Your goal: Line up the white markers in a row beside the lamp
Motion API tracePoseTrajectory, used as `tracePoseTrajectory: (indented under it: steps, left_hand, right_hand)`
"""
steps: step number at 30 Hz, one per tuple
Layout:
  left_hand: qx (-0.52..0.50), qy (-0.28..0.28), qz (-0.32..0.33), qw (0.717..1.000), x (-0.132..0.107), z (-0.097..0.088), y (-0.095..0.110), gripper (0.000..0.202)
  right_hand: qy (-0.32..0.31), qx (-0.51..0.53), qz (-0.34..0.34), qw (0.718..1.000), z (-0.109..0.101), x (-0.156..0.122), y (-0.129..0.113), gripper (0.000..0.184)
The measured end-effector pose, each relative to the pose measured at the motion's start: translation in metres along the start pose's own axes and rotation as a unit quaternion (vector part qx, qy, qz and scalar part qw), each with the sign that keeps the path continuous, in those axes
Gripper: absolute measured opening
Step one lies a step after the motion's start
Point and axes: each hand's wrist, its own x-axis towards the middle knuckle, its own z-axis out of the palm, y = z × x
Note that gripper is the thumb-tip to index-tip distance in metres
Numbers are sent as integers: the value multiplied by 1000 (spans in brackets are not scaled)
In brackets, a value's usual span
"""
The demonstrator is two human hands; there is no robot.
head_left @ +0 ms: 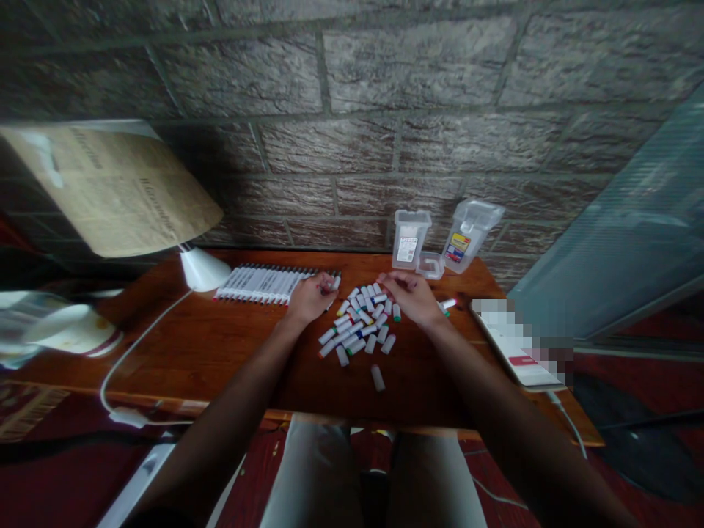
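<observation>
A row of white markers point(258, 284) lies side by side on the wooden table, dark tips toward the wall. My left hand point(309, 298) is closed around a white marker point(335, 283) at the right end of that row. To its right spreads a pile of white marker caps point(360, 312) with coloured ends. Over the pile's far right side is my right hand point(413, 296), thumb and fingers pinched together; what they hold, if anything, is too small to make out. One loose cap point(378, 378) lies nearer the table's front edge. Beyond my right wrist lies a pink-ended piece point(448, 303).
Two clear plastic cases point(408, 238) stand by the brick wall, with a small clear lid point(430, 265) between them. A lamp point(203, 270) and paper cup point(82, 330) are on the left. A white device point(522, 356) with a cable lies right.
</observation>
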Motion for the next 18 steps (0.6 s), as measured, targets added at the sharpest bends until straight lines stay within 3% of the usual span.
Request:
tracePoseTrajectory:
  steps: [18]
  left_hand:
    - [0,2,2,1000,0,0,0,17]
  right_hand:
    - [0,-1,-5,1000,0,1,1,46]
